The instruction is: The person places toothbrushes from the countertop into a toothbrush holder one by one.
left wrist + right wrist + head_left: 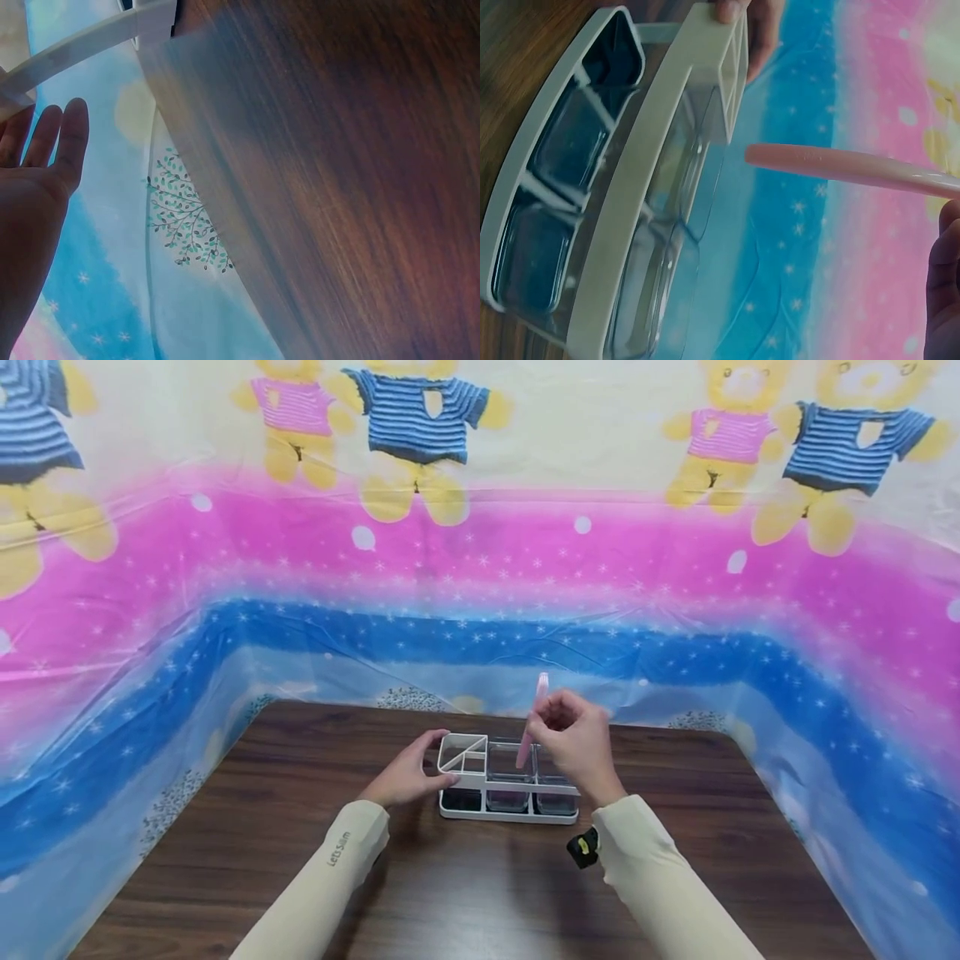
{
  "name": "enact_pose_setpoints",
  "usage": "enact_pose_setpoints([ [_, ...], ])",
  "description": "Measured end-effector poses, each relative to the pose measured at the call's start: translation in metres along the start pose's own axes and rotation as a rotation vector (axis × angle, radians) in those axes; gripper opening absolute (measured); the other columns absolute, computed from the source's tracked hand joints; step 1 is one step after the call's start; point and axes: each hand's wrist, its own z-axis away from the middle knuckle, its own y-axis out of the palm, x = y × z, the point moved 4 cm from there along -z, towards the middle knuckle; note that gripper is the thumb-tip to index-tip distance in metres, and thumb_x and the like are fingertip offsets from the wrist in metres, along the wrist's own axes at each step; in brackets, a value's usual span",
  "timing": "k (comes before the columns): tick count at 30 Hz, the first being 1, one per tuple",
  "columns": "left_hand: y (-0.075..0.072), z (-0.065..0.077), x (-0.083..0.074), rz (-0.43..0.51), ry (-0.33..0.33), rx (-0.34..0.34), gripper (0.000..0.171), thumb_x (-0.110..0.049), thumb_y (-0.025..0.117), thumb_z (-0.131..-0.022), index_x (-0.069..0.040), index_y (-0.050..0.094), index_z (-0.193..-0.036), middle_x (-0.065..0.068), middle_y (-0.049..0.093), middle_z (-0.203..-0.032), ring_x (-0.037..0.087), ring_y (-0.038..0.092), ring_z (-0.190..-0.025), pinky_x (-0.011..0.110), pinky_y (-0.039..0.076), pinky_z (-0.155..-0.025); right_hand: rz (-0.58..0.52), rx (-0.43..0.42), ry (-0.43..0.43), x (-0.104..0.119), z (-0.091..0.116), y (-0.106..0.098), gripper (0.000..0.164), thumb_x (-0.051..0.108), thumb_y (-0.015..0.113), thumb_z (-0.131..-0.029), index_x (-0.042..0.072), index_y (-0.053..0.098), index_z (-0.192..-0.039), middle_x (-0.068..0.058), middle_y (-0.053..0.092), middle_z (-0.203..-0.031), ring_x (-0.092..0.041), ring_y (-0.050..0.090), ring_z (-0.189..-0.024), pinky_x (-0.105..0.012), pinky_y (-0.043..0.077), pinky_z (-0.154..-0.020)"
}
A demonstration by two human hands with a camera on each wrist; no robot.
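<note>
A white holder [510,785] stands on the table, with a divided top section [462,755] at its left and clear cups [512,760] in the middle and right. My left hand [408,772] grips the left end, thumb at the front and fingers behind; in the left wrist view the fingers [71,142] sit under a white rim. Above the middle cup my right hand [581,739] pinches a slim pink toothbrush [524,747] by its middle. It stands nearly upright, the rounded handle end [761,154] down. Where this end stands relative to the cup's rim, I cannot tell exactly.
The dark wooden table [480,893] bears the holder. A printed cloth [480,552] with bears and snowflakes hangs behind and along both sides, close to the table's back edge. A black strap piece [582,847] shows at the right cuff.
</note>
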Motion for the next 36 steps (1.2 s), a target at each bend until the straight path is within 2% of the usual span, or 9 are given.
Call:
enact_pose_setpoints([
  [5, 0.000, 0.000, 0.001, 0.004, 0.011, -0.001, 0.083, -0.048, 0.074, -0.077, -0.020, 0.034, -0.144, 0.010, 0.035, -0.147, 0.035, 0.040, -0.127, 0.056, 0.035, -0.098, -0.032, 0.022, 0.000, 0.001, -0.001, 0.012, 0.005, -0.003, 0.067, -0.083, 0.000, 0.063, -0.083, -0.014, 0.065, -0.078, -0.026, 0.055, -0.064, -0.023, 0.044, -0.053],
  [8, 0.000, 0.000, 0.002, 0.010, 0.006, -0.008, 0.083, -0.048, 0.075, -0.077, -0.020, 0.035, -0.144, 0.010, 0.037, -0.145, 0.036, 0.041, -0.126, 0.057, 0.036, -0.097, -0.026, 0.045, -0.015, 0.000, 0.000, 0.020, 0.005, 0.000, 0.068, -0.085, -0.001, 0.063, -0.084, -0.015, 0.066, -0.078, -0.030, 0.056, -0.063, -0.024, 0.044, -0.053],
  [12, 0.000, -0.001, 0.002, 0.014, 0.011, -0.008, 0.083, -0.048, 0.074, -0.077, -0.018, 0.035, -0.144, 0.011, 0.038, -0.144, 0.035, 0.042, -0.125, 0.057, 0.036, -0.097, 0.009, 0.088, -0.024, -0.019, -0.001, 0.033, 0.010, 0.008, 0.069, -0.086, 0.000, 0.064, -0.087, -0.010, 0.067, -0.080, -0.027, 0.058, -0.065, -0.024, 0.046, -0.054],
  [15, 0.000, -0.001, 0.002, 0.019, 0.005, -0.004, 0.082, -0.047, 0.074, -0.078, -0.017, 0.035, -0.144, 0.011, 0.038, -0.144, 0.035, 0.042, -0.126, 0.057, 0.036, -0.097, 0.016, 0.106, -0.016, -0.036, -0.002, 0.042, 0.006, 0.008, 0.069, -0.086, 0.004, 0.065, -0.088, -0.003, 0.066, -0.080, -0.022, 0.057, -0.065, -0.025, 0.046, -0.056],
  [19, 0.000, -0.001, 0.003, 0.027, -0.006, -0.007, 0.081, -0.046, 0.074, -0.078, -0.019, 0.035, -0.143, 0.010, 0.040, -0.142, 0.035, 0.043, -0.124, 0.057, 0.037, -0.096, 0.009, 0.111, -0.010, -0.043, -0.001, 0.050, 0.007, 0.007, 0.070, -0.085, 0.012, 0.065, -0.086, 0.002, 0.065, -0.077, -0.017, 0.057, -0.063, -0.027, 0.047, -0.054],
  [22, 0.000, -0.001, 0.003, 0.025, -0.001, -0.013, 0.082, -0.046, 0.075, -0.077, -0.018, 0.036, -0.143, 0.009, 0.042, -0.140, 0.035, 0.044, -0.123, 0.057, 0.037, -0.096, 0.027, 0.117, -0.013, -0.046, 0.001, 0.055, 0.006, 0.009, 0.070, -0.085, 0.013, 0.065, -0.085, 0.003, 0.065, -0.077, -0.016, 0.057, -0.062, -0.028, 0.048, -0.054],
  [26, 0.000, -0.002, 0.002, 0.017, 0.009, -0.011, 0.083, -0.047, 0.075, -0.077, -0.016, 0.035, -0.143, 0.009, 0.043, -0.139, 0.034, 0.045, -0.122, 0.057, 0.038, -0.095, 0.042, 0.141, 0.010, -0.051, 0.004, 0.061, 0.003, 0.011, 0.069, -0.087, 0.013, 0.066, -0.087, 0.004, 0.064, -0.078, -0.016, 0.057, -0.063, -0.030, 0.048, -0.055],
  [32, 0.000, -0.002, 0.004, 0.013, -0.004, -0.002, 0.083, -0.047, 0.074, -0.077, -0.018, 0.034, -0.144, 0.008, 0.041, -0.141, 0.032, 0.043, -0.125, 0.056, 0.037, -0.097, 0.060, 0.186, 0.090, -0.065, 0.009, 0.070, 0.002, 0.015, 0.068, -0.088, 0.014, 0.067, -0.090, 0.005, 0.064, -0.079, -0.015, 0.058, -0.066, -0.032, 0.051, -0.059],
  [36, 0.001, -0.002, 0.004, 0.012, -0.003, -0.001, 0.082, -0.045, 0.074, -0.078, -0.017, 0.034, -0.144, 0.009, 0.040, -0.142, 0.032, 0.042, -0.126, 0.056, 0.036, -0.098, 0.082, 0.205, 0.105, -0.070, 0.012, 0.075, 0.003, 0.015, 0.069, -0.088, 0.015, 0.067, -0.090, 0.005, 0.064, -0.078, -0.015, 0.059, -0.067, -0.032, 0.052, -0.061],
])
